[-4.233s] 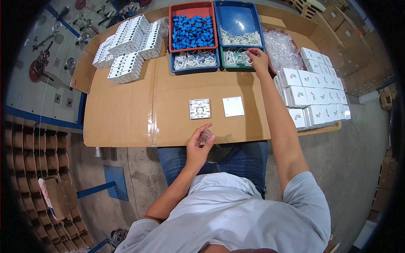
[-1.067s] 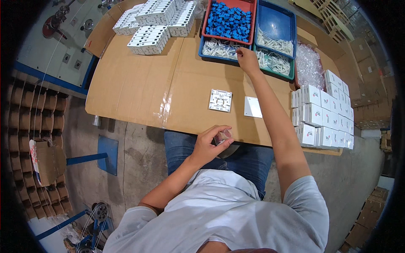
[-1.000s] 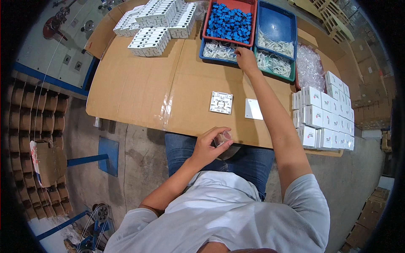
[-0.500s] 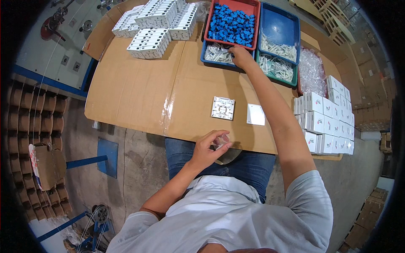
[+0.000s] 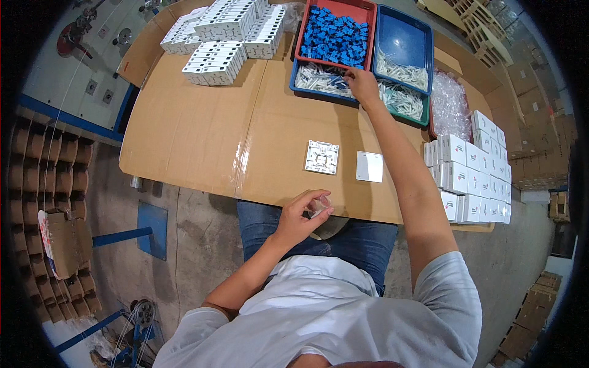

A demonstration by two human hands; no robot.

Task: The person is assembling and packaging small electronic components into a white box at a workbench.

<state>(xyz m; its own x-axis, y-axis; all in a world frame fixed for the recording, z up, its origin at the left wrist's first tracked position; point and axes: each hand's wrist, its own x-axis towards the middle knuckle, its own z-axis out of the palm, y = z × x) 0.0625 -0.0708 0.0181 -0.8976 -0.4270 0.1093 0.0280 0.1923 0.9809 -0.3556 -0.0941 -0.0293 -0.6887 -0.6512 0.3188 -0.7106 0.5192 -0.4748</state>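
While the left hand (image 5: pixel 296 220) pinches clear plastic (image 5: pixel 320 205), the right hand (image 5: pixel 365 88), grip unclear, has shifted along the red tray (image 5: pixel 319 62), mid-reach.

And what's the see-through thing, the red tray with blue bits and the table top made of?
The see-through thing: probably glossy plastic; it's clear and glints. The red tray: likely smooth plastic; its colour is even, corners rounded. The table top: looks like dull brown cardboard, creased, with shiny tape.

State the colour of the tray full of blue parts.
The tray is red, clearest in the head view.
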